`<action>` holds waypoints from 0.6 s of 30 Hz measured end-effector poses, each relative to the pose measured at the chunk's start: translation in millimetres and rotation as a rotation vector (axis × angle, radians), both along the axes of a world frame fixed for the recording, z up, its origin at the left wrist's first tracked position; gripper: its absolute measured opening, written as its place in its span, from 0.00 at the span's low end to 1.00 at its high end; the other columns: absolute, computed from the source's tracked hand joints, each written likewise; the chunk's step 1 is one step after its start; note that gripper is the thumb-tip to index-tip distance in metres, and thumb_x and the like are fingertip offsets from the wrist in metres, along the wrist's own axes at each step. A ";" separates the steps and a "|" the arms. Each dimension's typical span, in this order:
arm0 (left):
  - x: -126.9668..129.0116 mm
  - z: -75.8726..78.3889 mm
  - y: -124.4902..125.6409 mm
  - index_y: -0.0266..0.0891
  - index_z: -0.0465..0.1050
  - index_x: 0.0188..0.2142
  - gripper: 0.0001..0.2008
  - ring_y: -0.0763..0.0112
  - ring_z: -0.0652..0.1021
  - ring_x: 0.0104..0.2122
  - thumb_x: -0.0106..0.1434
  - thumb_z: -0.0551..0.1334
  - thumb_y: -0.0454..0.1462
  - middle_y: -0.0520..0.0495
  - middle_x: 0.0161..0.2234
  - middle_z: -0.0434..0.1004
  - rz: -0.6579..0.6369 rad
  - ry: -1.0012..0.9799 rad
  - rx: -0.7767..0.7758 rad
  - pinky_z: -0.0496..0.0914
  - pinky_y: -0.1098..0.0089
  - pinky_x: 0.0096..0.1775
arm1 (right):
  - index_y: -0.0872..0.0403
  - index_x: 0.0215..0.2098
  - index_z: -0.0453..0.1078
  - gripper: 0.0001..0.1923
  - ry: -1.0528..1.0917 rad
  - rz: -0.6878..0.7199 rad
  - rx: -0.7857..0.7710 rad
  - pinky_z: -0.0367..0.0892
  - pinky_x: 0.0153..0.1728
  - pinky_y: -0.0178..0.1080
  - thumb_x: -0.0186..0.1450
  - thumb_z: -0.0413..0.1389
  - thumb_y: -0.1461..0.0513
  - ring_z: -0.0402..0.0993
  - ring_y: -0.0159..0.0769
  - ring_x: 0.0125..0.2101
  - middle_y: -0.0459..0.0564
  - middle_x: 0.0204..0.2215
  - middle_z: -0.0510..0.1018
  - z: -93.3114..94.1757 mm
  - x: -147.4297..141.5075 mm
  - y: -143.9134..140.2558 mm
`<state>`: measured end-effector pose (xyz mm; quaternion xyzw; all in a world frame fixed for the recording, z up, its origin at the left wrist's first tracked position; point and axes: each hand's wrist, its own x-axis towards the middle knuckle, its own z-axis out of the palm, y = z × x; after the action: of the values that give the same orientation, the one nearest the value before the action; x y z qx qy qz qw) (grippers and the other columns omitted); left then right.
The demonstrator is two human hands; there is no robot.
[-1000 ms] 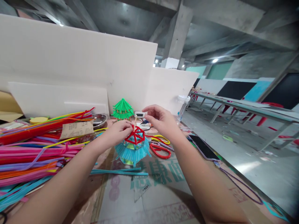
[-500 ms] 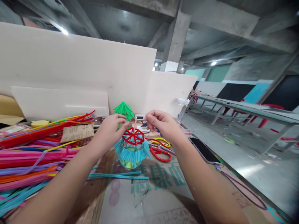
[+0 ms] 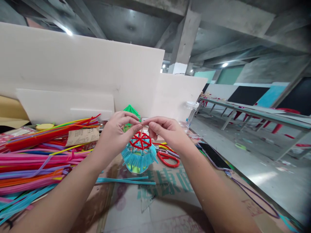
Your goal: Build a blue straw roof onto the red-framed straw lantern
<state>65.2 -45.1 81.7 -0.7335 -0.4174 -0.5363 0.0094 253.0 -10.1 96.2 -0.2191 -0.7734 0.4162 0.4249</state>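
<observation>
A small pavilion model (image 3: 139, 154) of blue pipe cleaners with a red hexagonal frame on top stands on the cardboard-covered table (image 3: 170, 200). A thin wooden stick rises from the middle of the red frame. My left hand (image 3: 116, 132) and my right hand (image 3: 165, 131) meet just above it, fingertips pinched together at the stick's top. A finished green pavilion roof (image 3: 132, 110) shows behind my left hand, partly hidden.
A large heap of coloured pipe cleaners (image 3: 36, 155) fills the left. Red-handled scissors (image 3: 167, 158), a black phone (image 3: 215, 155) and a clear plastic jar (image 3: 190, 111) lie right of the model. Loose blue pipe cleaners (image 3: 126, 179) lie in front. White boards (image 3: 80, 64) stand behind.
Both hands have drawn together above the red frame: the right hand came down and left, the left hand rose, and their fingertips now meet at the stick's top.
</observation>
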 end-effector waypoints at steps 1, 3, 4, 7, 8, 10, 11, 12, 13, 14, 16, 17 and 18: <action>-2.3 1.0 0.4 0.41 0.75 0.30 0.08 0.65 0.75 0.43 0.63 0.62 0.41 0.49 0.38 0.77 0.005 -0.008 -0.022 0.69 0.65 0.47 | 0.56 0.38 0.75 0.12 0.004 -0.023 0.007 0.63 0.27 0.33 0.64 0.55 0.57 0.66 0.27 0.23 0.43 0.21 0.71 0.8 1.0 0.9; -8.7 2.0 2.6 0.41 0.75 0.30 0.09 0.65 0.76 0.42 0.63 0.61 0.42 0.48 0.39 0.76 0.025 -0.040 -0.069 0.70 0.65 0.45 | 0.56 0.38 0.74 0.12 0.024 -0.096 0.020 0.63 0.26 0.33 0.64 0.55 0.57 0.66 0.27 0.23 0.43 0.21 0.71 1.7 3.1 4.1; -12.6 1.7 4.6 0.41 0.75 0.30 0.09 0.64 0.76 0.42 0.62 0.61 0.43 0.48 0.40 0.76 0.040 -0.056 -0.087 0.70 0.65 0.44 | 0.57 0.38 0.73 0.12 0.031 -0.140 0.027 0.63 0.27 0.33 0.64 0.55 0.57 0.65 0.27 0.23 0.43 0.21 0.71 1.6 4.0 6.2; -24.9 -3.2 14.6 0.41 0.74 0.29 0.11 0.63 0.76 0.42 0.61 0.62 0.45 0.48 0.41 0.76 0.114 -0.082 -0.115 0.70 0.63 0.44 | 0.57 0.35 0.72 0.11 -0.003 -0.272 0.085 0.63 0.27 0.34 0.64 0.55 0.56 0.66 0.28 0.23 0.43 0.21 0.71 -2.0 4.6 13.5; -28.3 -5.9 18.9 0.41 0.74 0.28 0.12 0.63 0.76 0.42 0.61 0.61 0.46 0.48 0.40 0.76 0.134 -0.063 -0.124 0.70 0.63 0.45 | 0.57 0.34 0.71 0.11 -0.037 -0.314 0.124 0.62 0.27 0.34 0.64 0.55 0.57 0.66 0.28 0.24 0.44 0.22 0.71 -4.0 4.0 15.8; -32.6 -12.4 27.6 0.40 0.74 0.25 0.16 0.61 0.76 0.42 0.63 0.58 0.47 0.46 0.37 0.76 0.135 0.033 -0.160 0.69 0.61 0.46 | 0.57 0.33 0.72 0.10 -0.108 -0.380 0.214 0.62 0.28 0.34 0.64 0.55 0.58 0.66 0.29 0.25 0.45 0.24 0.73 -8.7 1.8 19.4; -33.5 -15.8 31.7 0.40 0.74 0.25 0.18 0.60 0.76 0.42 0.64 0.56 0.47 0.45 0.36 0.76 0.123 0.084 -0.182 0.68 0.60 0.46 | 0.57 0.34 0.72 0.10 -0.136 -0.397 0.247 0.62 0.28 0.34 0.64 0.55 0.58 0.67 0.29 0.26 0.45 0.26 0.74 -11.0 0.3 20.6; -33.6 -19.2 35.4 0.40 0.76 0.27 0.18 0.60 0.75 0.42 0.65 0.55 0.47 0.45 0.36 0.76 0.106 0.120 -0.203 0.68 0.60 0.46 | 0.57 0.36 0.73 0.09 -0.158 -0.407 0.268 0.62 0.29 0.34 0.64 0.54 0.59 0.67 0.29 0.27 0.45 0.27 0.75 -13.3 -1.1 21.6; -33.1 -22.5 38.5 0.40 0.77 0.31 0.17 0.60 0.75 0.43 0.65 0.55 0.46 0.44 0.37 0.76 0.085 0.136 -0.222 0.68 0.60 0.46 | 0.57 0.38 0.73 0.10 -0.174 -0.409 0.275 0.63 0.30 0.34 0.64 0.54 0.59 0.68 0.30 0.28 0.46 0.28 0.76 -15.3 -2.6 22.4; -32.2 -25.5 41.1 0.40 0.77 0.35 0.16 0.61 0.75 0.43 0.65 0.55 0.45 0.44 0.39 0.76 0.064 0.138 -0.236 0.68 0.60 0.47 | 0.57 0.40 0.73 0.11 -0.184 -0.405 0.273 0.63 0.31 0.34 0.65 0.54 0.59 0.69 0.30 0.28 0.46 0.29 0.77 -17.3 -4.1 23.2; -29.8 -30.6 44.8 0.39 0.77 0.40 0.15 0.61 0.75 0.46 0.64 0.56 0.45 0.43 0.43 0.75 0.015 0.133 -0.243 0.68 0.61 0.49 | 0.57 0.44 0.74 0.13 -0.197 -0.385 0.269 0.65 0.33 0.35 0.65 0.54 0.58 0.71 0.31 0.31 0.48 0.32 0.79 -21.2 -7.0 25.0; -28.5 -32.6 46.1 0.39 0.77 0.40 0.16 0.61 0.74 0.47 0.64 0.56 0.46 0.43 0.44 0.75 -0.006 0.148 -0.237 0.67 0.61 0.50 | 0.56 0.44 0.74 0.14 -0.203 -0.373 0.275 0.66 0.35 0.35 0.65 0.54 0.58 0.73 0.32 0.33 0.49 0.34 0.79 -23.2 -8.3 26.2; -27.2 -34.4 46.9 0.39 0.77 0.39 0.16 0.61 0.74 0.48 0.64 0.56 0.46 0.42 0.45 0.75 -0.016 0.179 -0.226 0.66 0.60 0.51 | 0.56 0.44 0.74 0.14 -0.206 -0.361 0.284 0.66 0.36 0.35 0.65 0.54 0.57 0.73 0.33 0.35 0.50 0.37 0.80 -25.4 -9.7 27.6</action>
<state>37.9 1.9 47.3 -0.7781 -0.4665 -0.4187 -0.0403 243.3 17.4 70.7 -0.3331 -0.8118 0.1959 0.4378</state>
